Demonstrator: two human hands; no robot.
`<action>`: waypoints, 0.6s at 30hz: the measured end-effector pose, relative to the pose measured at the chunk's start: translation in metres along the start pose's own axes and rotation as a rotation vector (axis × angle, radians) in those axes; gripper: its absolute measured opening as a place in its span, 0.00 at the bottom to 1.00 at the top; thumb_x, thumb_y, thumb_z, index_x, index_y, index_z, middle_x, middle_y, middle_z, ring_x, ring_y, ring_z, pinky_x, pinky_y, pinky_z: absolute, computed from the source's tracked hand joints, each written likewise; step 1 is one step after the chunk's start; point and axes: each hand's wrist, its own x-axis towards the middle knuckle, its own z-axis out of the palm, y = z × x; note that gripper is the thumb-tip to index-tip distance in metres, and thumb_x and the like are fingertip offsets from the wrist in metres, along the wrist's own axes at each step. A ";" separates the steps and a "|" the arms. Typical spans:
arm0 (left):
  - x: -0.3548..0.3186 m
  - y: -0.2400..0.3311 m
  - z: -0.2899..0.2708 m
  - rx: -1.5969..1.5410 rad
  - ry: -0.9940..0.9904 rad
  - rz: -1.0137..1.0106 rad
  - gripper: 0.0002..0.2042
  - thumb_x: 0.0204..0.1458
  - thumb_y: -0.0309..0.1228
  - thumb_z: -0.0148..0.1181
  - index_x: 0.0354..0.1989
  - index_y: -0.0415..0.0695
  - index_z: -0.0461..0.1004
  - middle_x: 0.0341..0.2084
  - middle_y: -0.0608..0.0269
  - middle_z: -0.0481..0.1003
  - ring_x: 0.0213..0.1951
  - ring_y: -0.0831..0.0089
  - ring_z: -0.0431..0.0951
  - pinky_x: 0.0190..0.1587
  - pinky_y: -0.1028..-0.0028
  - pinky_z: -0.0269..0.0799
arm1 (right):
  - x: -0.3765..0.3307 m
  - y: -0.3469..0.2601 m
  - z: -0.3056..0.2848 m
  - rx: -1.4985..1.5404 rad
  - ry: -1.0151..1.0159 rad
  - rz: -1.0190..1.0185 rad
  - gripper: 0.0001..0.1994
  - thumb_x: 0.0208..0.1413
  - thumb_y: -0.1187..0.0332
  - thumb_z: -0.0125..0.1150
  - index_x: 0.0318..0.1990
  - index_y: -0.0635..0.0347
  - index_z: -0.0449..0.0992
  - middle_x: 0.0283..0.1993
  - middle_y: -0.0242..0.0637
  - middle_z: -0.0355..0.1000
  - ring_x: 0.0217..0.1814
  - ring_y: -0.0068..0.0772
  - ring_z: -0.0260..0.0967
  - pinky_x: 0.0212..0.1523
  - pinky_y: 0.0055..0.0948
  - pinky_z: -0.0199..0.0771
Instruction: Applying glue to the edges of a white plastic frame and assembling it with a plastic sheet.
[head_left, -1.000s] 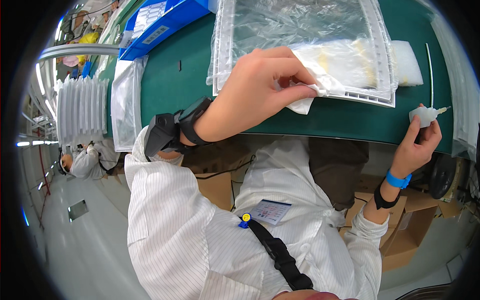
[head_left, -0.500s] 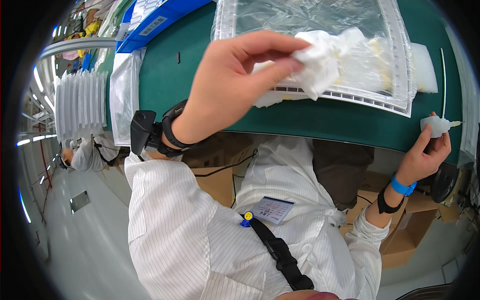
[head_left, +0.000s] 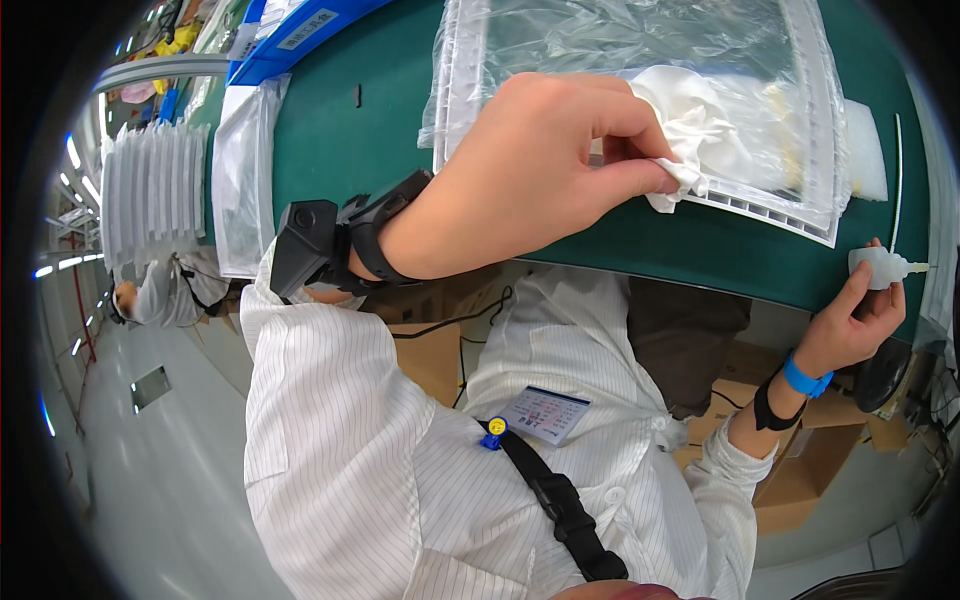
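Note:
My left hand [head_left: 560, 170] pinches a crumpled white wipe [head_left: 705, 125] between thumb and fingers, over the near edge of a white rectangular frame [head_left: 775, 212]. Clear plastic film covers the frame, and yellowish patches show toward its right side. At the table's right end, my right hand [head_left: 850, 325] is closed around a small translucent squeeze bottle [head_left: 880, 268]. The bottle lies sideways, its narrow nozzle pointing right. Just beyond it is a thin white rod [head_left: 897, 180].
White foam [head_left: 866, 155] sits at the frame's right. On the green table [head_left: 350, 160] are a small dark strip [head_left: 357, 96], a blue bin [head_left: 300, 35] and a bagged white panel [head_left: 245, 180]. Cardboard boxes [head_left: 810, 460] stand below. Another person [head_left: 165, 295] is far left.
My left hand has moved right and slightly down with the wipe, onto the frame's near edge. The right hand still holds the bottle, its grip a little shifted.

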 end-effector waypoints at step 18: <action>-0.089 -0.118 -0.122 0.692 0.726 -0.206 0.14 0.50 0.25 0.60 0.47 0.45 0.76 0.41 0.59 0.76 0.42 0.70 0.77 0.47 0.73 0.69 | 0.002 -0.001 -0.009 0.128 -0.076 0.091 0.15 0.61 0.74 0.52 0.52 0.72 0.59 0.51 0.54 0.70 0.53 0.34 0.68 0.54 0.31 0.69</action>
